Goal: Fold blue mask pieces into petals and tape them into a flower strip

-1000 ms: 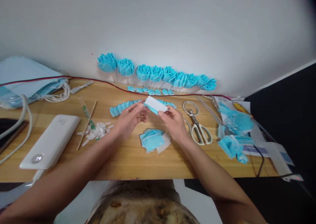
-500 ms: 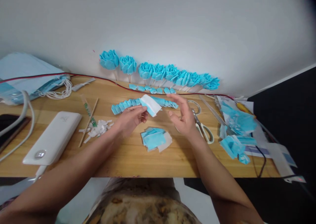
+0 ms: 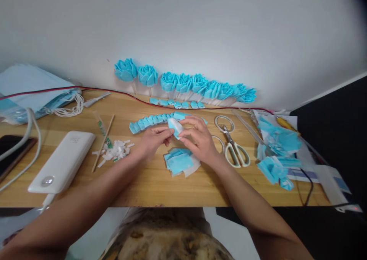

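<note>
A small blue-and-white fabric piece [image 3: 175,127] is held up over the middle of the table between my two hands. My left hand [image 3: 157,138] pinches its left edge, while the fingers of my right hand [image 3: 197,135] close on its right side. Below it lies a small stack of similar blue and white fabric pieces [image 3: 179,162]. Behind my hands runs a row of folded blue petals [image 3: 149,121], partly hidden by them. A shorter row of petals [image 3: 177,104] lies farther back. Blue fabric roses [image 3: 183,83] on pale sticks lean against the wall.
Scissors [image 3: 237,155] and a tape roll [image 3: 224,123] lie to the right, with blue fabric scraps [image 3: 278,143] beyond. At left are a white power bank [image 3: 63,160], white paper bits [image 3: 116,150], a wooden stick [image 3: 103,143] and a mask stack [image 3: 34,84]. A red-black wire [image 3: 120,92] crosses the back.
My right hand, which was apart and open, has moved left and taken hold of the fabric piece. The piece is now bent and turned between both hands.
</note>
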Demonstrator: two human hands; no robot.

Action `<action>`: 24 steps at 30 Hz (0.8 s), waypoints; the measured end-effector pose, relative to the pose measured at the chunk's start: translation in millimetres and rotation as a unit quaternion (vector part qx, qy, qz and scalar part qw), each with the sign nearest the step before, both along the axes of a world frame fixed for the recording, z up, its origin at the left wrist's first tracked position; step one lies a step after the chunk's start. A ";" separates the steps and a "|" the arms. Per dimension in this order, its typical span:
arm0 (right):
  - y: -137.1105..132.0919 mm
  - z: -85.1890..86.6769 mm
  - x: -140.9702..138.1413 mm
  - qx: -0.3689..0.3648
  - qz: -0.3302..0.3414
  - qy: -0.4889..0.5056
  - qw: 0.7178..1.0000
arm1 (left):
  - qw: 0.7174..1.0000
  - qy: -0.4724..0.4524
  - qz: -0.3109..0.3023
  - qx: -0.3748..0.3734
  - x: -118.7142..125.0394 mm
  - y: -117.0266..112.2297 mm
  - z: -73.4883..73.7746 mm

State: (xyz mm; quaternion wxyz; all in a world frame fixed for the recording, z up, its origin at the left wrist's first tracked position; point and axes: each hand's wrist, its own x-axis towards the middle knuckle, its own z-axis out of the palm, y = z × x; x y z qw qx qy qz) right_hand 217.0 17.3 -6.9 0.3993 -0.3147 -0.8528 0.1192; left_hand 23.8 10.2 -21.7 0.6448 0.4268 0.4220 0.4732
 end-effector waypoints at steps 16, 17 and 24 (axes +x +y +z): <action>-1.8 -3.2 -7.5 -0.311 -0.084 0.195 0.926 | 0.992 0.116 -0.010 0.051 0.2 -3.5 8.6; -1.8 -3.1 -7.9 -0.309 -0.087 0.199 0.926 | 0.992 0.116 -0.013 0.052 0.1 -3.5 8.6; -2.5 -7.6 -10.0 -0.325 -0.065 0.232 0.915 | 0.990 0.120 -0.040 0.055 0.6 -2.6 5.1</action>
